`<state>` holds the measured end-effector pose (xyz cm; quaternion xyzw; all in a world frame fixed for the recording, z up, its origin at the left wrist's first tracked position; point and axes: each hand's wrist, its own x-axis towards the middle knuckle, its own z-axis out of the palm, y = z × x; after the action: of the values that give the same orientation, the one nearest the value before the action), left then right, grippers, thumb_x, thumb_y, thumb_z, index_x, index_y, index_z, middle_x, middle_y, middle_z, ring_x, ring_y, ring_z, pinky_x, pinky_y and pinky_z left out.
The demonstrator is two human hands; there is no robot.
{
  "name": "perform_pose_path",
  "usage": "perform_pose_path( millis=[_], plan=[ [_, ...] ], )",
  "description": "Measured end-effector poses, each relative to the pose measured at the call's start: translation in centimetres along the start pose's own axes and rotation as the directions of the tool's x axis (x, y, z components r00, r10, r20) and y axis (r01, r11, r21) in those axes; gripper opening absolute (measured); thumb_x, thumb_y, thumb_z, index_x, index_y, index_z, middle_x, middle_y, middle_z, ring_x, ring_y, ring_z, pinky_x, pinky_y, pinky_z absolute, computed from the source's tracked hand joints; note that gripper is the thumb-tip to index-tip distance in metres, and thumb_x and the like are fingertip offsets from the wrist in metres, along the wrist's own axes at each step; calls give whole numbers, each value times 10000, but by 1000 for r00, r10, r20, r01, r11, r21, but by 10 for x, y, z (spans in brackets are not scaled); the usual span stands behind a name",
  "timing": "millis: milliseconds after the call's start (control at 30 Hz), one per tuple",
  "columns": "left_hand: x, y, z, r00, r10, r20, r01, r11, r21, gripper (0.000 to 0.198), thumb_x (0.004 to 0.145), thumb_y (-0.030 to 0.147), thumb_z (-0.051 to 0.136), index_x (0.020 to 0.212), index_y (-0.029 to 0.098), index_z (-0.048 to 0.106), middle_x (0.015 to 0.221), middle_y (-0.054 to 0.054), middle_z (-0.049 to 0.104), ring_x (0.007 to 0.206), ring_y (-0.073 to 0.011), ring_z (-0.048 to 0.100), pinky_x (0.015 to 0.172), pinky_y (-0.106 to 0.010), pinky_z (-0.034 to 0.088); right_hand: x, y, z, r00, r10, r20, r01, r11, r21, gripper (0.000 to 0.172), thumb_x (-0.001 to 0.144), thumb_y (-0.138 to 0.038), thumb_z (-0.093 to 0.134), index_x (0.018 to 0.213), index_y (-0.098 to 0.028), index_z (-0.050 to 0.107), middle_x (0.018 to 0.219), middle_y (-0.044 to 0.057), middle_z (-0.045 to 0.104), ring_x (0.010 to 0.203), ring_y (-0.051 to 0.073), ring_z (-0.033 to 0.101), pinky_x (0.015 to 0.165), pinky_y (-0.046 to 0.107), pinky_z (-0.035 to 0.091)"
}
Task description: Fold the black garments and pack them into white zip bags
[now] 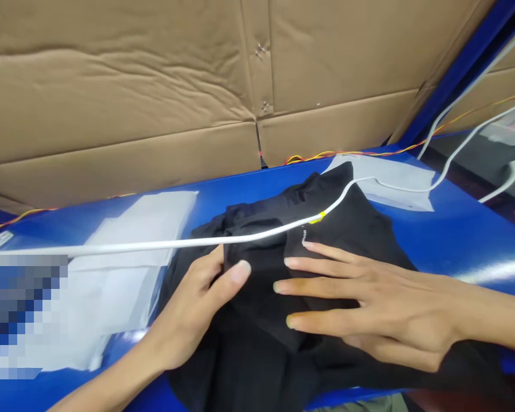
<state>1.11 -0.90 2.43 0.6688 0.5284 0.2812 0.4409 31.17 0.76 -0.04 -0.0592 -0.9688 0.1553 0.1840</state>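
Note:
A black cloth garment lies bunched and folded on a glossy blue table. My left hand grips a fold of it, with the thumb on top and the fingers tucked behind the fold. My right hand rests flat on the cloth with its fingers spread, holding nothing. A white cable runs across the garment's upper part, just beyond both hands. Small white print shows on the cloth near my right fingertips.
Pale sheets of paper or plastic lie on the table left of the garment, with another behind it. A cardboard wall rises beyond the table. Thin yellow-and-orange wires run along the table's far edge.

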Motion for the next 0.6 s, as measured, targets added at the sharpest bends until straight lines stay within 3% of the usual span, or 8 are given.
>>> perform_pose_path(
  millis=[100, 233, 300, 400, 467, 600],
  plan=[
    [4, 6, 3, 999, -47, 9, 46, 998, 40, 306, 914, 532, 731, 1012, 245, 774, 943, -21, 810, 1066, -315, 754, 984, -389, 616, -1, 0, 5, 994, -20, -110, 16, 999, -35, 731, 786, -25, 508, 1511, -116, 534, 1669, 178, 477, 1652, 253, 254, 1334, 495, 287],
    [5, 4, 1, 998, -64, -6, 64, 993, 97, 371, 945, 583, 676, 829, 235, 728, 779, -9, 767, 786, -255, 729, 836, -357, 627, -8, 6, 10, 916, 90, -391, -129, 989, -73, 477, 880, -78, 613, 1356, -49, 610, 1410, 256, 652, 1512, 267, 499, 1231, 401, 473],
    [4, 2, 0, 996, -83, -15, 85, 991, 108, 398, 948, 606, 662, 823, 234, 725, 786, -13, 766, 758, -247, 718, 771, -336, 620, -9, 8, 11, 927, 129, -353, -162, 985, -67, 491, 934, -168, 620, 1410, -50, 590, 1484, 254, 612, 1519, 271, 490, 1261, 422, 435],
    [3, 3, 2, 995, -102, -10, 102, 993, 61, 383, 922, 612, 699, 871, 235, 739, 819, -22, 780, 826, -269, 748, 750, -319, 618, -5, 9, 12, 985, 98, -142, -114, 987, -109, 629, 974, -243, 563, 1581, -96, 484, 1687, 180, 449, 1646, 300, 267, 1340, 533, 259],
    [3, 4, 3, 995, -95, -10, 96, 995, 29, 375, 893, 606, 741, 935, 235, 756, 850, -29, 795, 866, -286, 764, 736, -312, 617, -3, 8, 14, 993, 96, -73, -106, 985, -138, 676, 973, -242, 558, 1625, -107, 436, 1729, 150, 390, 1674, 293, 169, 1351, 546, 203],
    [5, 6, 4, 988, -146, -56, 141, 987, -78, 375, 877, 591, 763, 883, 216, 770, 887, -41, 813, 882, -292, 773, 763, -313, 624, -4, 9, 20, 968, 165, -187, -198, 965, -170, 687, 983, -271, 584, 1633, -122, 419, 1709, 188, 397, 1648, 314, 241, 1324, 543, 292]
  ],
)
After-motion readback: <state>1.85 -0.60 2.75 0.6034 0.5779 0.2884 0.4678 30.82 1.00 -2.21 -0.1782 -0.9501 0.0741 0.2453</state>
